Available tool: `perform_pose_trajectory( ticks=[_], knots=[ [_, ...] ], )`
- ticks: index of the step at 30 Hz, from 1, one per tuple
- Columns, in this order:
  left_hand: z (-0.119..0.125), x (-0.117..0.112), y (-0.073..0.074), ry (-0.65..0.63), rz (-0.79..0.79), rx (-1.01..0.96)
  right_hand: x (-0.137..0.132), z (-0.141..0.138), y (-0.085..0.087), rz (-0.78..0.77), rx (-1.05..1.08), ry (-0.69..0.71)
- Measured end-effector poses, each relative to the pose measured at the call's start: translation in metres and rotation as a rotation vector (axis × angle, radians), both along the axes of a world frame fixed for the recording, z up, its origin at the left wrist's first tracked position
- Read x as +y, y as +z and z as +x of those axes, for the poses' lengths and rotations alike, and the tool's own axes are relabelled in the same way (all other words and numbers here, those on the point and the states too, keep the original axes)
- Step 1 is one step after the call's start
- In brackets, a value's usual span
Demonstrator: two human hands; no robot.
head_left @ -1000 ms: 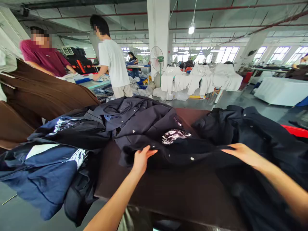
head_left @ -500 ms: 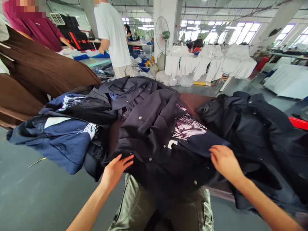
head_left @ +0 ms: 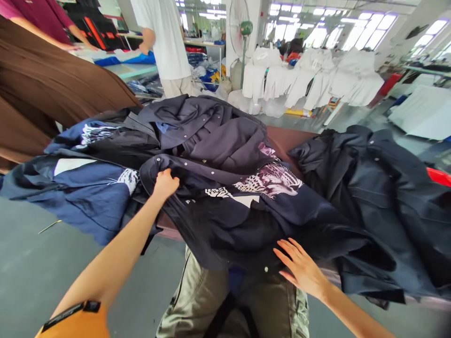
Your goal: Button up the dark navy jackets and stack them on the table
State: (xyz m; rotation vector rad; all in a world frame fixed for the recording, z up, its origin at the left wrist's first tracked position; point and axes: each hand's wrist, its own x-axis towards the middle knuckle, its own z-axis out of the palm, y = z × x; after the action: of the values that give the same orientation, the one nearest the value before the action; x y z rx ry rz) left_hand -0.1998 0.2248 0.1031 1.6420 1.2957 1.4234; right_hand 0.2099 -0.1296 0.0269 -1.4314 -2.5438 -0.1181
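A dark jacket (head_left: 225, 239) with snap buttons lies spread before me, its front pulled partly apart. Inside it shows a navy lining with a pale leopard print (head_left: 275, 180) and a white patch. My left hand (head_left: 167, 183) is closed on the jacket's buttoned edge at the far left. Near the jacket's front right edge, my right hand (head_left: 299, 267) rests on the cloth with fingers spread, gripping nothing. A round snap (head_left: 266, 269) shows just left of its fingertips.
More dark garments (head_left: 384, 202) lie to the right, and navy ones (head_left: 95, 197) hang over the left side. Brown cloth (head_left: 52, 89) drapes at the far left. Behind are a fan (head_left: 245, 28), white garments (head_left: 317, 80) and two people at a table (head_left: 130, 70).
My left hand has moved away from me and taken the jacket's edge, folding it back and baring more lining. My right hand has let go of the right side and come nearer, fingers spreading.
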Motion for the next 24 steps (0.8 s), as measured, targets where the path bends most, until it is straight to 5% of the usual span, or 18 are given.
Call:
perform_pose_trajectory(
  ticks=[2, 6, 8, 11, 14, 19, 24],
  knots=[
    [0.028, -0.056, -0.003, -0.082, 0.039, 0.099, 0.006, -0.002, -0.004, 0.075, 0.038, -0.010],
    [0.097, -0.212, -0.026, -0.749, 0.151, 0.524, 0.035, -0.020, 0.006, 0.078, 0.229, -0.136],
    [0.123, -0.258, -0.039, -0.785, 0.135, 0.602, 0.050, -0.034, 0.024, -0.002, 0.283, -0.255],
    [0.141, -0.264, -0.041, -0.569, 0.025, 0.597, 0.065, -0.056, 0.063, -0.187, 0.264, -0.373],
    [0.139, -0.241, -0.018, -0.428, -0.038, 0.543, 0.074, -0.072, 0.101, -0.276, 0.196, -0.407],
    [0.143, -0.246, 0.024, -0.510, -0.069, 0.435, 0.085, -0.088, 0.139, -0.240, 0.122, -0.515],
    [0.128, -0.219, 0.020, -0.437, -0.197, 0.558, 0.082, -0.091, 0.155, -0.334, 0.113, -0.338]
  ],
)
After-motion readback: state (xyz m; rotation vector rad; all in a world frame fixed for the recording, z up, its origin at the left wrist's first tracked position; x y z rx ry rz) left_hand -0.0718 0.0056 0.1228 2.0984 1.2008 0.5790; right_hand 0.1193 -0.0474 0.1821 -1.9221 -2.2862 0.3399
